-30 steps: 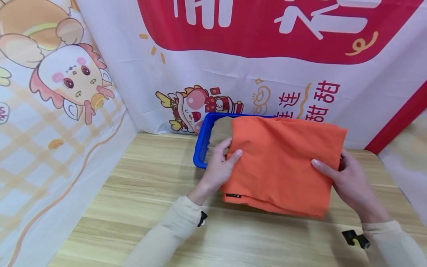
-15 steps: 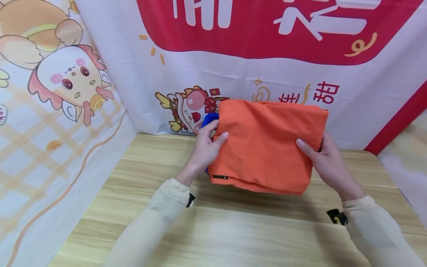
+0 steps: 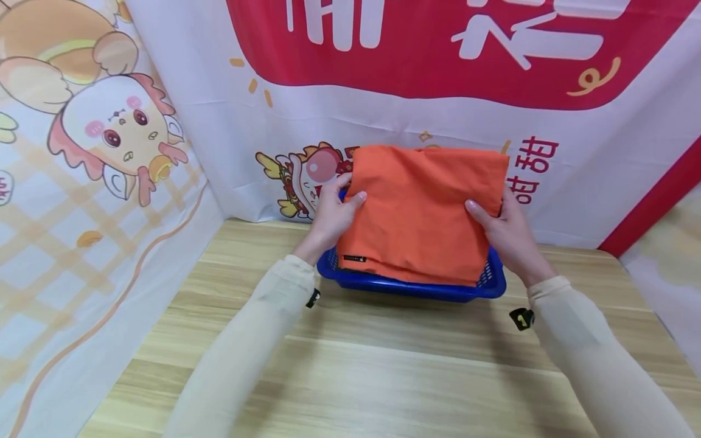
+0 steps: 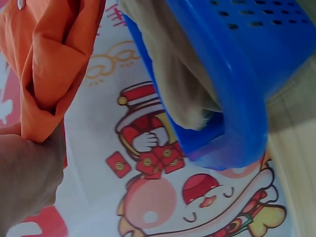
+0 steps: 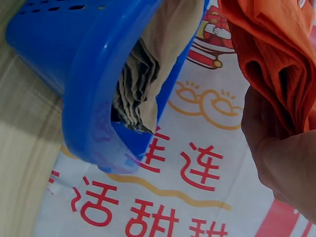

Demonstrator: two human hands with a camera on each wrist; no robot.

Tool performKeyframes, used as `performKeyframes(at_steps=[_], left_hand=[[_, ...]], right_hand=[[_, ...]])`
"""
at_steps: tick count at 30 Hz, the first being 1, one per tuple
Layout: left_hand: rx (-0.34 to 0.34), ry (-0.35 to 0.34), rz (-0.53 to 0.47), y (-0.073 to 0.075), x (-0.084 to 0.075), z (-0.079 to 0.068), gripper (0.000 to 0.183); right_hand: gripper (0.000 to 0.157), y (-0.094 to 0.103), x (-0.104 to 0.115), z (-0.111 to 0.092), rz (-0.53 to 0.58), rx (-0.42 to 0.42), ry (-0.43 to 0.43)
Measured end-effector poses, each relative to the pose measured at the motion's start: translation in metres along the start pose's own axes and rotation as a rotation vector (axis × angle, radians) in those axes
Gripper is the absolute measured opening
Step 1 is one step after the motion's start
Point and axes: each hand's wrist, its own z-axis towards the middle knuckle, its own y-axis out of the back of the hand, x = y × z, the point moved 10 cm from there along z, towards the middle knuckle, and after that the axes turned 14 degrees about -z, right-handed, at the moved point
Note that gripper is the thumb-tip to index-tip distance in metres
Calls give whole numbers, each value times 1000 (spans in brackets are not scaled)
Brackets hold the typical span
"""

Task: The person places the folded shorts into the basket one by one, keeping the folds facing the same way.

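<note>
A folded orange garment (image 3: 418, 213), with a small dark tag near its lower left corner, hangs above the blue plastic basket (image 3: 405, 288). My left hand (image 3: 333, 213) pinches its left edge, thumb on top and fingers behind. On the opposite edge my right hand (image 3: 506, 231) grips the layers the same way. The right wrist view shows the stacked folds of the orange garment (image 5: 276, 59) above the basket's rim. Inside the basket lies a folded khaki cloth (image 5: 165, 44), also visible as tan cloth (image 4: 170, 64) in the left wrist view; the orange garment hides it in the head view.
The basket stands on a light wood-grain table (image 3: 383, 365), close to a printed white and red cloth backdrop (image 3: 416, 115). Another printed cloth (image 3: 109, 201) with cartoon figures hangs along the left side.
Both hands have carried the orange garment away from me and leftward, from in front of the basket to above it. The basket's front rim has come into view below the garment.
</note>
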Motion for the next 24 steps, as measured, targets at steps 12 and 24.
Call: performKeyframes(at_steps=[12, 24], left_hand=[[-124, 145, 153, 14, 49, 13, 39], [-137, 282, 153, 20, 87, 14, 45]], right_hand=[[67, -15, -30, 23, 1, 26, -83], [67, -31, -62, 32, 0, 96, -206]])
